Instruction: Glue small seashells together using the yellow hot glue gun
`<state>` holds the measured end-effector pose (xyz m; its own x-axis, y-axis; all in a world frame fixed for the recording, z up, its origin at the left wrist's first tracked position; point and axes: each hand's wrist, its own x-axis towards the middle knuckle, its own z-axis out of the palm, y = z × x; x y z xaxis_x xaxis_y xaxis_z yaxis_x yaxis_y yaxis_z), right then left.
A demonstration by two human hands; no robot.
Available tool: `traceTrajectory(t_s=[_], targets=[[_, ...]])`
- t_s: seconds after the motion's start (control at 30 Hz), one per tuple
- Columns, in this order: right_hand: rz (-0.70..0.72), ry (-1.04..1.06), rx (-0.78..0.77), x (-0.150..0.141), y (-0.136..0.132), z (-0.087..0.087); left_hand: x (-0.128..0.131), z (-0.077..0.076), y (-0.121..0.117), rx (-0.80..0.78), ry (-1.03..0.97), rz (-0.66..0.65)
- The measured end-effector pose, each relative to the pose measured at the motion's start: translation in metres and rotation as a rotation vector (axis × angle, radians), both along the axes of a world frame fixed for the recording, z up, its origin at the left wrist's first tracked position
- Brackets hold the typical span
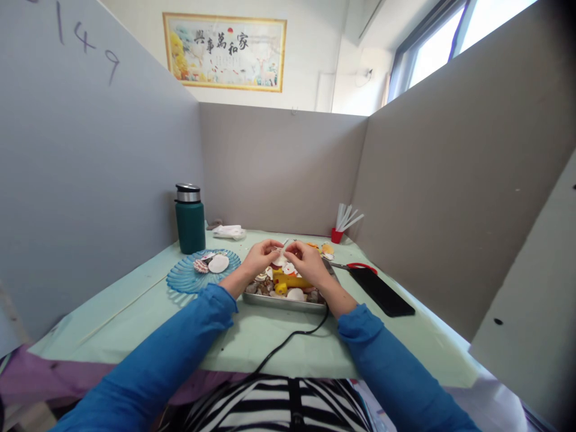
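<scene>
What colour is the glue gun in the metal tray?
The glue gun is yellow, in the head view.

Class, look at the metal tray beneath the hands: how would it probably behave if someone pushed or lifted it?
The tray would probably stay stiff, since its rim looks metallic. It may feel heavy for something so shallow, being crowded with shells and a yellow tool. Those pieces look loose, so tilting would likely make some slide.

Bright daylight glares through the upper-right window point(435, 49)
</scene>
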<state>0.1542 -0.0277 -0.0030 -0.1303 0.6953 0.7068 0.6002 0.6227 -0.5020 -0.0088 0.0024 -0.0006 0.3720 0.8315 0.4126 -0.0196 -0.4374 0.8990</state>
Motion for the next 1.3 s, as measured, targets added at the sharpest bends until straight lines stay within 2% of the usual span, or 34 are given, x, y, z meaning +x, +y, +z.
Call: traceTrajectory(t_s=[0.37, 1.3], targets=[[-0.020, 0.000, -0.015, 0.0000, -0.0004, -0.0001, -0.0020, -0.0002, -0.0002, -0.014, -0.019, -0.069], [-0.026, -0.021, -0.011, 0.0001, -0.0011, -0.0004, -0.0007, -0.0025, 0.0029, 0.008, -0.013, -0.062]])
